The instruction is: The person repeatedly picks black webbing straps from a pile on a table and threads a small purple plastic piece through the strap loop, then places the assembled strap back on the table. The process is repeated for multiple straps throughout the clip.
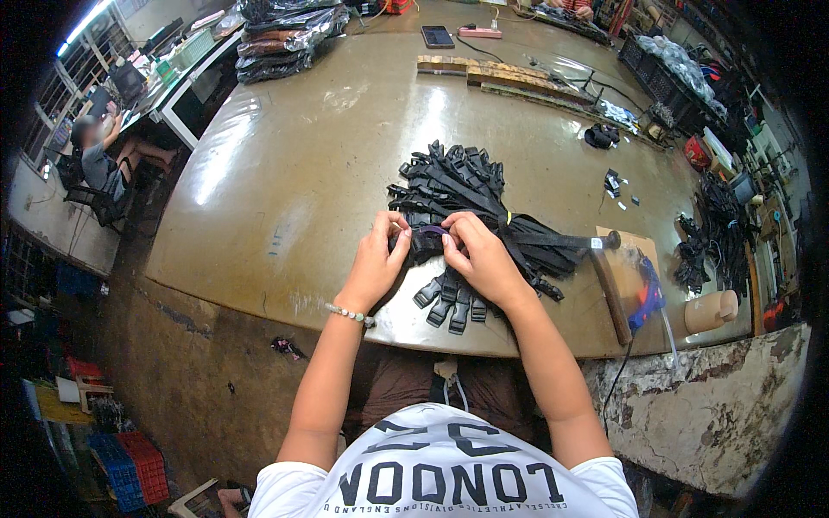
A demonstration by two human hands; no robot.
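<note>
Gripping one black strap piece (pixel 429 242) between them, the left hand (pixel 377 263) and right hand (pixel 482 259) meet at the near edge of a worn brown worktable (pixel 294 173); both sets of fingers are pinched closed on the piece, thumbs on top, with a small purple item (too small to identify) between the fingertips.

- Bundle of black webbing straps (pixel 453 186): fanned out on the table directly behind the hands, touching the held piece; buckle ends hang toward the table edge.
- Bead bracelet (pixel 349 314): on the left wrist.
- Hammer (pixel 609 289): lying right of the right hand, near the straps.
- Smartphone (pixel 437 36): far side of the table, well apart.
- Wooden slats (pixel 484 73): beyond the bundle.
- Seated person (pixel 99 155): far left, away from the table.
</note>
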